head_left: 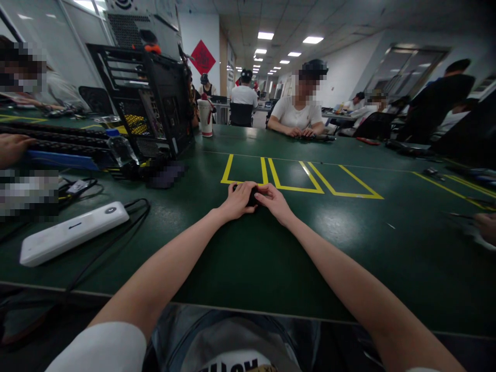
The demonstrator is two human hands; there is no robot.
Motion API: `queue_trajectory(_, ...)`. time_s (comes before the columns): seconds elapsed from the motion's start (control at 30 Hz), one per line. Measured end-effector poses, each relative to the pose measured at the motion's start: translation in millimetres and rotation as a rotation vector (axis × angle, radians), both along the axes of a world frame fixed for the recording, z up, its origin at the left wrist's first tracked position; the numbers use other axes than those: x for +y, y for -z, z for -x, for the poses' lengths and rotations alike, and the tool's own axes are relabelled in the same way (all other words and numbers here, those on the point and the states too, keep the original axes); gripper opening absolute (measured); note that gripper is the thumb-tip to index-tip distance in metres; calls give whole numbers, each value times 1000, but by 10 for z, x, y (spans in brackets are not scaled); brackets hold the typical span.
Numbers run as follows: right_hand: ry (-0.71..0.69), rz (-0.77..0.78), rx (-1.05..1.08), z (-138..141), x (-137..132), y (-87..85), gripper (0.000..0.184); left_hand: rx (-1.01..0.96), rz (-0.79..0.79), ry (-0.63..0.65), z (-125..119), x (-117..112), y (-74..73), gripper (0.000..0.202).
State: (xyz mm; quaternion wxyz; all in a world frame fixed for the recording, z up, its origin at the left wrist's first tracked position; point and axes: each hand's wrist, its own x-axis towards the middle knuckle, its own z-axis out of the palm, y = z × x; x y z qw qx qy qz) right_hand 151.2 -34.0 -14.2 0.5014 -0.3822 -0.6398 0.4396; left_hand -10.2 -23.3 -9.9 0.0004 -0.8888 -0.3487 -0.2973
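Observation:
A small black object (253,196) sits between my hands at the front edge of the yellow tape outlines; its kind is mostly hidden by fingers. My left hand (239,200) is wrapped over it from the left, with its back facing up. From the right, my right hand (273,202) presses bent fingers and thumb against the same object. Both hands rest at or just above the green tabletop (256,258). Beyond them, yellow tape (296,190) marks several open-backed shapes on the table.
To the left lie a white power strip (73,232) with a black cable, a plastic bottle (121,149) and an open black computer case (155,98). A paper cup (205,119) stands behind. A person (300,111) sits across; another person's hand (486,227) reaches in at right.

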Motion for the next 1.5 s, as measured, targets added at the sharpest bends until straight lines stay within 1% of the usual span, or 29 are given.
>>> queue_trajectory(0.1, 28, 36, -12, -3, 24, 8, 31, 1, -2, 3, 1, 4, 0, 55)
queue_trajectory(0.2, 3, 77, -41, -28, 33, 9, 33, 2, -1, 5, 4, 3, -2, 55)
queue_trajectory(0.33, -94, 12, 4, -53, 7, -6, 32, -3, 9, 4, 2, 8, -1, 55)
queue_trajectory(0.4, -111, -7, 19, -49, -14, -18, 34, -7, 10, 7, 1, 9, -2, 56)
queue_trajectory(0.47, -87, 3, 10, -36, -28, -27, 31, -10, 9, 10, 1, 10, -4, 57)
queue_trajectory(0.57, -13, 29, 11, -5, -21, -24, 25, -13, 13, 11, -1, 13, -3, 56)
queue_trajectory(0.73, 61, 90, 20, 25, 33, 19, 34, -12, 11, -1, -10, 28, 9, 55)
queue_trajectory(0.8, 50, 105, 6, 15, 46, 29, 33, -8, 5, 2, -9, 31, 10, 56)
queue_trajectory(0.9, -13, 58, 12, -9, 36, 20, 32, -4, 6, 5, -5, 26, 6, 55)
queue_trajectory(1.03, -84, 12, 51, -20, -7, -11, 37, -6, 9, 0, -5, 12, -6, 54)
queue_trajectory(1.2, 11, 36, 33, 14, -19, -18, 27, -14, 9, 8, -7, 2, -19, 54)
queue_trajectory(1.3, 33, 83, 23, 22, 2, -7, 31, -9, 12, 4, -5, 6, -15, 54)
queue_trajectory(1.4, 30, 123, 16, 15, 27, 7, 37, -7, 21, -9, -2, 8, -13, 55)
queue_trajectory(1.5, -15, 85, 12, 6, 36, 11, 36, -1, 30, -2, 1, -1, -22, 55)
